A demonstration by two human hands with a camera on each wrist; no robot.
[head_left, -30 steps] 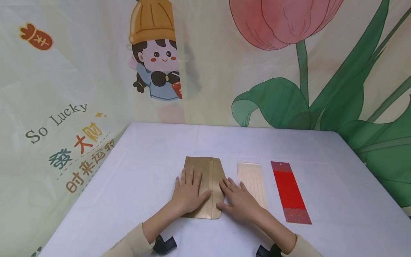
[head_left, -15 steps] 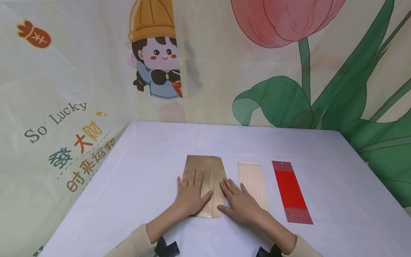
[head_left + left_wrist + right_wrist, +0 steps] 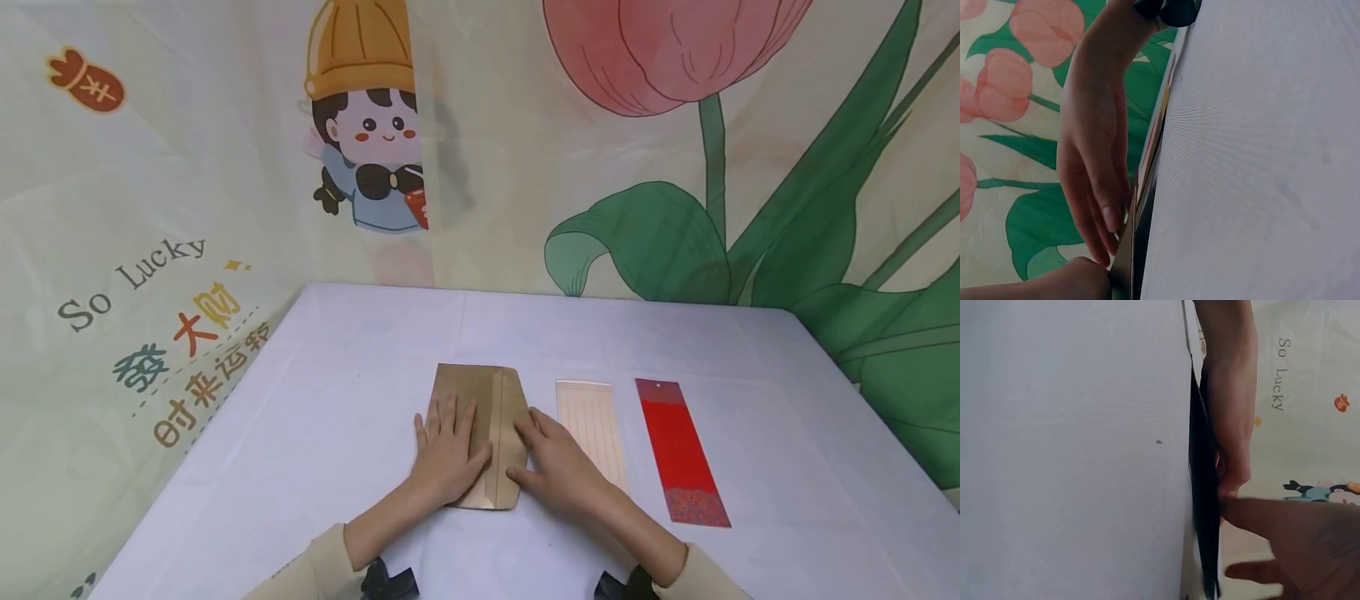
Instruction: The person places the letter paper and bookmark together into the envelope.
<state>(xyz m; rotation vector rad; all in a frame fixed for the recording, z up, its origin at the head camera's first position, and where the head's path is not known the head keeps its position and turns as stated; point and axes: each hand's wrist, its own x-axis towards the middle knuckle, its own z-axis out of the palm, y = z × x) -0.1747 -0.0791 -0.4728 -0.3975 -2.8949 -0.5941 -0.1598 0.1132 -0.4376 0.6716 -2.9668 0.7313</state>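
Note:
A brown kraft-paper envelope [image 3: 487, 400] lies on the white table, with its tapered flap on the right side. My left hand [image 3: 448, 462] rests on its left part, fingers spread and straight, thumb pointing right. At the flap's right edge is my right hand [image 3: 558, 462], its fingertips and thumb touching the edge with the fingers slightly bent. In the right wrist view, the right thumb [image 3: 1244, 512] meets the dark side of the envelope [image 3: 1204, 469], whose edge stands off the table; the other fingers are apart from the thumb. Whether they pinch the flap is not plain.
Right of the envelope lies a pale strip with vertical lines [image 3: 592, 425], partly behind my right hand. Farther right is a red strip [image 3: 678, 450] with patterned ends and a small hole on top. A printed backdrop [image 3: 487, 167] stands behind the table [image 3: 360, 350].
My right hand's fingers have gone from lying flat and straight at the flap's edge to slightly bent, with the hand raised a little. The left hand stays nearly where it was on the envelope.

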